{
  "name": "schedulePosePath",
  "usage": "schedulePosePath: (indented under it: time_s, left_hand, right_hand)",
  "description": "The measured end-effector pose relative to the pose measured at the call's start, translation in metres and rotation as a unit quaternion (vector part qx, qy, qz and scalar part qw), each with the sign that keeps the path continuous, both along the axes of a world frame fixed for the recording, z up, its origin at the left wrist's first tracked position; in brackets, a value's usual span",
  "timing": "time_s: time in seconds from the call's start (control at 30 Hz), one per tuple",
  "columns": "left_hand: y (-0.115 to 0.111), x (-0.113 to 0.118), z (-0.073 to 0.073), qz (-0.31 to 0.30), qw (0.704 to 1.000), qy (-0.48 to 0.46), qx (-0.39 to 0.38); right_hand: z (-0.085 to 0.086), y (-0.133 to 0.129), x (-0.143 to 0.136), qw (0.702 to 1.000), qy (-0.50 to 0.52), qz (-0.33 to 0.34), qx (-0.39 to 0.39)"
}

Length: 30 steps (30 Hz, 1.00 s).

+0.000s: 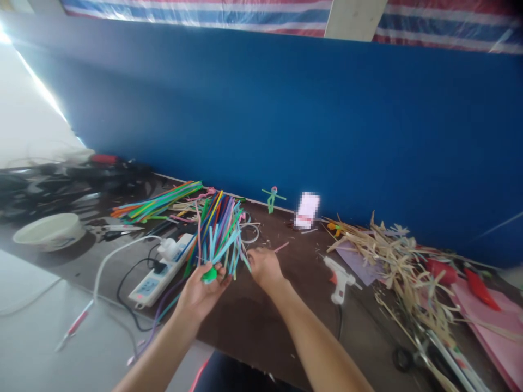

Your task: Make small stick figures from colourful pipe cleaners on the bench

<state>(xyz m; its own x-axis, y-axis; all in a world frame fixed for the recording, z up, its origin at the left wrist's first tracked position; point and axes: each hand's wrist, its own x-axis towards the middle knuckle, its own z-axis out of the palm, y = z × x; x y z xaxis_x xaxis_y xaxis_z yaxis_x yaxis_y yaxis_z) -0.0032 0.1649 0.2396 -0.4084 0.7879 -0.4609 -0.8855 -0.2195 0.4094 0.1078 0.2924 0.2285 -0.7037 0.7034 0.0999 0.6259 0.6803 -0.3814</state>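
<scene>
My left hand (pixel 203 291) is curled, palm up, around a small green piece (pixel 210 274), with light blue stems close by its fingertips. To the right, my right hand (pixel 265 265) has its fingers bent at the edge of a spread pile of coloured pipe cleaners (pixel 223 226); whatever they pinch, if anything, is too small to make out. Behind the hands a small green stick figure (pixel 272 200) with arms spread stands near the blue wall.
A white power strip (pixel 163 272) with plugs lies left of my left hand. A white bowl (pixel 49 231) is farther left. On the right are a glue gun (pixel 340 279), a bright phone (pixel 307 210), a heap of straw-coloured strips (pixel 396 256) and pink sheets (pixel 494 326).
</scene>
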Motion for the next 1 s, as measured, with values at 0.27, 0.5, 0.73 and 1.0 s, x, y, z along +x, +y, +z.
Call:
schedulePosePath:
  time_s: [0.27, 0.5, 0.73, 1.0]
  left_hand:
    - [-0.006, -0.002, 0.000, 0.010, 0.999, 0.015, -0.028]
    - [-0.001, 0.005, -0.006, -0.013, 1.000, 0.017, 0.005]
    - [0.016, 0.022, -0.015, -0.054, 0.998, -0.017, 0.006]
    - [0.021, 0.044, -0.005, -0.152, 0.988, 0.008, 0.018]
  right_hand:
    - [-0.008, 0.009, -0.055, 0.988, 0.014, -0.113, -0.107]
    - [-0.006, 0.020, -0.031, 0.955, 0.129, -0.170, -0.206]
    - [-0.004, 0.011, 0.033, 0.883, 0.242, -0.173, -0.362]
    - [-0.004, -0.046, 0.091, 0.792, 0.324, -0.097, -0.508]
